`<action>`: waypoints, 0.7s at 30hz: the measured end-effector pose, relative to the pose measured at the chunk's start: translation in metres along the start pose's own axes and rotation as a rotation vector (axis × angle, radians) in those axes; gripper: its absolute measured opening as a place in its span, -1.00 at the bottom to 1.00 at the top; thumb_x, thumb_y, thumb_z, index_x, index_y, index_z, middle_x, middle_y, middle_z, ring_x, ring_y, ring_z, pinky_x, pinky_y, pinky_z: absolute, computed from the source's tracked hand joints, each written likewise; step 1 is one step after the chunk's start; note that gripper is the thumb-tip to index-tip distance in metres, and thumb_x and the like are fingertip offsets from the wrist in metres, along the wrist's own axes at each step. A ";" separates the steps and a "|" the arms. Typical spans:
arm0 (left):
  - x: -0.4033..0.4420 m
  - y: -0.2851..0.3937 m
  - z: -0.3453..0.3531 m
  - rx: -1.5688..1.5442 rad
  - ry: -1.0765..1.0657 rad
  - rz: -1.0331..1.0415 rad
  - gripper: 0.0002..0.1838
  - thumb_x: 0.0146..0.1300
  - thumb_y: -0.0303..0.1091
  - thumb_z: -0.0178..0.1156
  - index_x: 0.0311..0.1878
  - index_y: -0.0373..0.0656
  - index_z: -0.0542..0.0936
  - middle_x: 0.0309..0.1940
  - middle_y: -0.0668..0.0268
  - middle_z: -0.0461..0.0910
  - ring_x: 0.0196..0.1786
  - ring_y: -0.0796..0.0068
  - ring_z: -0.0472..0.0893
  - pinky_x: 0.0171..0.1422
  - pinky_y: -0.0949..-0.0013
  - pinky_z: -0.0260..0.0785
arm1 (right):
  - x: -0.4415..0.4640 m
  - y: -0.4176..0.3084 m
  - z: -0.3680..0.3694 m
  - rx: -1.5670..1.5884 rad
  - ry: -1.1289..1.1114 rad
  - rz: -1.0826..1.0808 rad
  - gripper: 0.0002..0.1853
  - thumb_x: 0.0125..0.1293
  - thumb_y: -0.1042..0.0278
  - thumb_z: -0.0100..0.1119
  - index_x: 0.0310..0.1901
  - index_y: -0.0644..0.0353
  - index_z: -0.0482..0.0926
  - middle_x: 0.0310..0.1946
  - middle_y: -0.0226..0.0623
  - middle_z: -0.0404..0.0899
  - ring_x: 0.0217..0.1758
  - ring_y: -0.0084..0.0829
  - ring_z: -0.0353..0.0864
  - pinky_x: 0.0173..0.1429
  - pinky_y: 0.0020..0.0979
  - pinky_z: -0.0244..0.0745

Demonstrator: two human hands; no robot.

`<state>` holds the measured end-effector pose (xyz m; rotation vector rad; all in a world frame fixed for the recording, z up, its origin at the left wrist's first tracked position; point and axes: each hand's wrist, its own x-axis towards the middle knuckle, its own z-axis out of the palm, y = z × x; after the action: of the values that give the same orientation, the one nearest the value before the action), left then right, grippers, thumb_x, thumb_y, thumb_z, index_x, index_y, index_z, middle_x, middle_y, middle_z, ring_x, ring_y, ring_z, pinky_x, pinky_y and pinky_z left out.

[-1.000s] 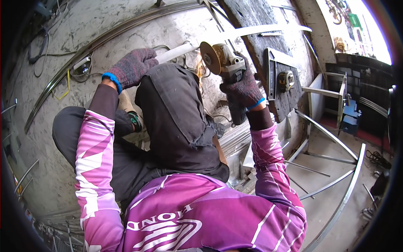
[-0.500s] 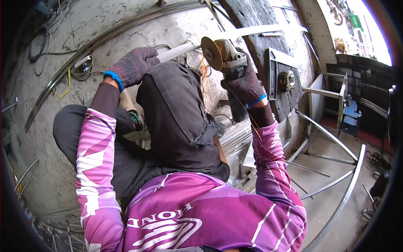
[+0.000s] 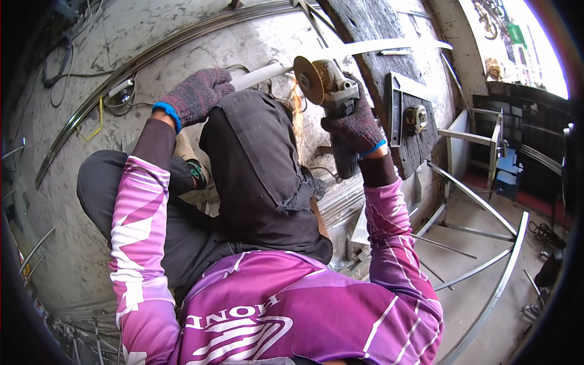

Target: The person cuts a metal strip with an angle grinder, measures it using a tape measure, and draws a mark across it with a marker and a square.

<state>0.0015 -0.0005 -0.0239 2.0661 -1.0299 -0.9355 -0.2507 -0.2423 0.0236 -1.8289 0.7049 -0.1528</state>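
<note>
My left hand (image 3: 196, 98), in a dark knitted glove with a blue cuff, is closed around the near end of a long pale metal bar (image 3: 263, 75) beside my raised knee. The bar runs right, across a dark timber (image 3: 372, 27). An angle grinder (image 3: 338, 90) is gripped by its body in my gloved right hand (image 3: 360, 126). Its brown disc (image 3: 309, 80) stands at the bar, and orange sparks (image 3: 297, 118) fall below it toward the floor. The disc hides the exact contact spot.
A yellow tape measure (image 3: 416, 119) lies on dark wood, next to a metal angle piece (image 3: 396, 109). Long curved metal strips (image 3: 131, 68) lie across the floor at left. A welded curved frame (image 3: 496, 283) stands at right. Cables run over the floor.
The bar and the grinder have shifted slightly right. The spark stream looks brighter and longer, and the thin bright streaks across my right wrist are gone.
</note>
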 end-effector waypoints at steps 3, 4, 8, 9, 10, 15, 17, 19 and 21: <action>0.000 0.002 -0.001 0.000 -0.029 -0.020 -0.54 0.47 -0.14 0.24 0.17 -0.38 0.62 0.04 -0.09 0.70 0.10 0.09 0.69 0.26 0.21 0.48 | 0.000 0.000 0.000 0.030 -0.012 0.033 0.06 -0.22 0.56 0.56 0.43 0.19 0.25 0.12 -0.24 0.54 0.13 -0.38 0.58 0.22 -0.33 0.56; 0.000 0.002 0.000 0.009 -0.017 -0.006 -0.55 0.47 -0.14 0.24 0.16 -0.38 0.62 0.04 -0.08 0.70 0.09 0.10 0.70 0.25 0.22 0.48 | 0.001 0.000 0.000 0.003 -0.010 0.021 0.06 -0.22 0.57 0.56 0.43 0.19 0.25 0.12 -0.24 0.54 0.13 -0.38 0.58 0.23 -0.33 0.56; -0.001 0.004 -0.002 0.013 -0.024 0.002 -0.56 0.47 -0.16 0.23 0.16 -0.39 0.62 0.00 -0.06 0.72 0.07 0.17 0.70 0.23 0.23 0.48 | 0.002 0.000 0.000 0.037 -0.014 0.038 0.06 -0.22 0.57 0.56 0.43 0.19 0.25 0.13 -0.22 0.54 0.15 -0.36 0.57 0.25 -0.34 0.54; 0.000 0.003 -0.002 0.013 -0.023 0.002 -0.56 0.47 -0.16 0.23 0.16 -0.39 0.62 0.00 -0.06 0.72 0.07 0.17 0.70 0.23 0.23 0.48 | 0.002 -0.001 0.001 0.038 -0.014 0.038 0.06 -0.22 0.57 0.56 0.43 0.19 0.25 0.13 -0.22 0.54 0.15 -0.36 0.57 0.25 -0.34 0.54; 0.001 0.002 -0.002 0.003 -0.035 -0.001 -0.56 0.47 -0.16 0.24 0.16 -0.39 0.62 0.00 -0.06 0.72 0.06 0.18 0.70 0.23 0.24 0.48 | 0.003 -0.002 0.002 0.024 -0.006 0.017 0.05 -0.21 0.58 0.55 0.43 0.19 0.24 0.13 -0.22 0.53 0.14 -0.36 0.56 0.25 -0.34 0.54; 0.001 0.001 0.000 -0.019 -0.026 0.004 -0.56 0.48 -0.17 0.24 0.17 -0.38 0.62 -0.02 -0.04 0.72 0.04 0.20 0.70 0.22 0.24 0.48 | 0.003 -0.001 0.002 0.004 0.003 0.007 0.05 -0.19 0.62 0.52 0.44 0.19 0.23 0.13 -0.22 0.52 0.14 -0.35 0.56 0.25 -0.34 0.54; 0.002 0.001 0.000 -0.028 -0.047 -0.024 -0.58 0.48 -0.18 0.23 0.16 -0.38 0.62 -0.02 -0.05 0.72 0.04 0.19 0.70 0.22 0.24 0.48 | 0.003 -0.005 0.005 0.010 0.022 0.008 0.06 -0.19 0.63 0.51 0.45 0.19 0.21 0.12 -0.21 0.52 0.14 -0.34 0.57 0.25 -0.34 0.54; 0.002 0.002 -0.001 -0.025 -0.048 -0.029 -0.58 0.47 -0.16 0.23 0.14 -0.34 0.64 0.00 -0.06 0.71 0.07 0.09 0.69 0.25 0.19 0.48 | 0.004 0.000 0.003 0.012 0.015 0.001 0.06 -0.19 0.63 0.51 0.45 0.19 0.21 0.12 -0.22 0.53 0.13 -0.34 0.57 0.24 -0.34 0.55; 0.001 0.004 -0.002 -0.022 -0.049 -0.033 -0.59 0.45 -0.14 0.24 0.12 -0.31 0.66 0.03 -0.08 0.69 0.09 -0.02 0.68 0.27 0.13 0.48 | 0.004 0.001 0.003 0.014 0.008 -0.004 0.06 -0.18 0.63 0.51 0.46 0.19 0.20 0.11 -0.22 0.53 0.13 -0.34 0.58 0.23 -0.34 0.55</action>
<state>0.0018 -0.0024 -0.0200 2.0573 -1.0086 -1.0146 -0.2464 -0.2425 0.0201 -1.8174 0.7037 -0.1679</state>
